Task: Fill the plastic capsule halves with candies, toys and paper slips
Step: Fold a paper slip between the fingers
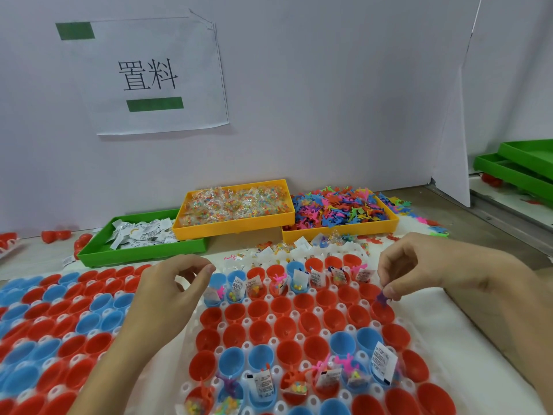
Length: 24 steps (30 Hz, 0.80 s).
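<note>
Item: my right hand, fingertips pinched on a purple toy that hangs tail-down. Directly below it, almost touching: an empty red capsule half at the right end of its row in the white holder tray. My left hand is farther off, fingers loosely curled, seemingly holding nothing. Beyond: yellow toy tray, yellow candy tray, green slip tray.
</note>
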Tool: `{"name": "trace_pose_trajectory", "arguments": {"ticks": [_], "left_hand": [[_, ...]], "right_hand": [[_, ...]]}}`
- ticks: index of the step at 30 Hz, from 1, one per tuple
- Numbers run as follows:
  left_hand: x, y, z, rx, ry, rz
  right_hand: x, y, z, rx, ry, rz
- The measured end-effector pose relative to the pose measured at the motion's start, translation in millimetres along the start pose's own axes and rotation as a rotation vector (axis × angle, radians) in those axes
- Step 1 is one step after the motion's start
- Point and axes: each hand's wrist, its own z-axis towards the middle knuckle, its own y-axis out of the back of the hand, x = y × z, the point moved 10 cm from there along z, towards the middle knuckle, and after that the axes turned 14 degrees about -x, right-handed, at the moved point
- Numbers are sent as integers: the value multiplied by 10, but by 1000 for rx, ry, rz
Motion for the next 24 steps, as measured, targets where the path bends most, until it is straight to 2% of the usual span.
{"name": "trace_pose_trajectory", "arguments": {"ticks": [24], "left_hand": [[-19, -20, -11, 22, -4, 8]], "right_hand": [[47, -93, 1, 38, 1, -56]]}}
